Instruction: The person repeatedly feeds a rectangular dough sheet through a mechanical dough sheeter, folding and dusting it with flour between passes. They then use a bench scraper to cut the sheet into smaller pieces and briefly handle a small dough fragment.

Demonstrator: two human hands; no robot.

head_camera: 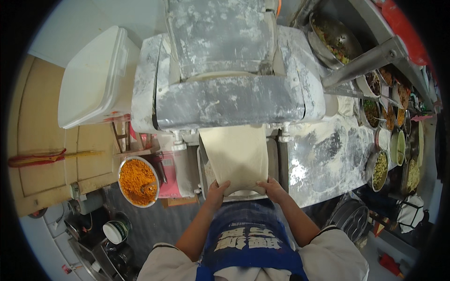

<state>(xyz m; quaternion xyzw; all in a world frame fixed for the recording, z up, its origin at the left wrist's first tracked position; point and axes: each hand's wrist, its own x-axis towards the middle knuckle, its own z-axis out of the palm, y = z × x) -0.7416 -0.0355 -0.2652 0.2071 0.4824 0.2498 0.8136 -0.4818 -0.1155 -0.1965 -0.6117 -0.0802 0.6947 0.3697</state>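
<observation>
A wide sheet of dough [239, 154] hangs out from under the front guard of a floury metal dough sheeter [228, 102]. My left hand [216, 193] grips the lower left corner of the sheet, thumb on top. At the lower right corner my right hand [272, 189] holds the dough in the same way. Between the two hands the sheet's end sags in a curve, close to my blue apron [249, 239]. Beneath the dough, a metal tray [203, 168] shows partly; the dough hides most of it. My fingertips are hidden under the sheet.
A bowl of orange crumbly food [139, 181] stands left, below a white plastic bin [95, 80]. To the right, a flour-dusted metal worktop [327, 154] carries several bowls, one with chopped green food [379, 170]. A metal shelf post [365, 63] juts in at upper right.
</observation>
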